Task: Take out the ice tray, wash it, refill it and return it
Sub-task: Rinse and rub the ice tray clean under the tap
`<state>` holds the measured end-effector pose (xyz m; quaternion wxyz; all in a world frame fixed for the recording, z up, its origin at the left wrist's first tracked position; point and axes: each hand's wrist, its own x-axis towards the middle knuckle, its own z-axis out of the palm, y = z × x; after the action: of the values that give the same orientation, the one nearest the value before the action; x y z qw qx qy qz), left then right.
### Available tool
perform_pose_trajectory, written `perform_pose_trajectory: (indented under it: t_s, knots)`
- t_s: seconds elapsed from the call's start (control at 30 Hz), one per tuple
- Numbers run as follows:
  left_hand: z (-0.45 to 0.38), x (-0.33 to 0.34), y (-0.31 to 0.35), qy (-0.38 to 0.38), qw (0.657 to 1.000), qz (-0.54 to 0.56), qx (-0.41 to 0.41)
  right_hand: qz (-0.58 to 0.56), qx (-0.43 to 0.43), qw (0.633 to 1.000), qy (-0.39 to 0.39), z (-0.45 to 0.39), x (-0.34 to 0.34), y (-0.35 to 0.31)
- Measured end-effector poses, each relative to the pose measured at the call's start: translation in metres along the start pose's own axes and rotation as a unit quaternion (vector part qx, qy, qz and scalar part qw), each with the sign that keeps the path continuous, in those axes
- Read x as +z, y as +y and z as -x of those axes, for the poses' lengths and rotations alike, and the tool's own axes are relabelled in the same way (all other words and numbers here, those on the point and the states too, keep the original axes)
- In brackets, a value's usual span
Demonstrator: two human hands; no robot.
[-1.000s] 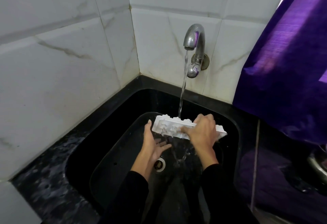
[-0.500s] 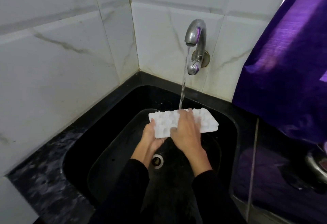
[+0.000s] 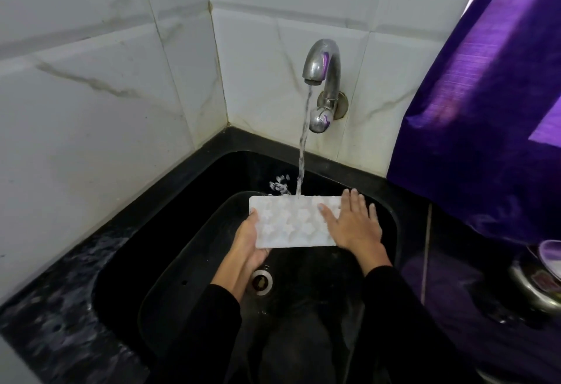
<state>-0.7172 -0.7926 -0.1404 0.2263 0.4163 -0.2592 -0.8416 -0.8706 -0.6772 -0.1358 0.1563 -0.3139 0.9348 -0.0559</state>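
Note:
A white ice tray (image 3: 291, 221) with star-shaped cells lies flat over the black sink (image 3: 188, 250), face up under running water from the metal tap (image 3: 322, 63). The stream lands on the tray's far edge and splashes off to the left. My left hand (image 3: 247, 242) holds the tray's left end from below, thumb on its edge. My right hand (image 3: 353, 223) lies flat with fingers spread on the tray's right end.
White marble tiles form the corner behind the sink. A dark speckled counter (image 3: 54, 317) runs along the left. A purple curtain (image 3: 485, 110) hangs at the right, with a steel vessel (image 3: 537, 286) below it. The drain (image 3: 261, 282) sits beneath my left wrist.
The tray has turned from tilted on edge to lying flat and face up. My right hand slid from the tray's middle to its right end, fingers spread.

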Motion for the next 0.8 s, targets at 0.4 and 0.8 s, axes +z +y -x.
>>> perform_pose_trajectory:
  t_s: [0.4,0.8]
  knots:
    - [0.0,0.012,0.005,-0.011,1.0,-0.017,-0.012,-0.007,-0.232,0.971,0.057,0.018,0.011,-0.061]
    - [0.004,-0.014,0.032,-0.002,0.999,0.039,-0.029,-0.276,0.048,0.96,0.019,0.013,-0.017,-0.006]
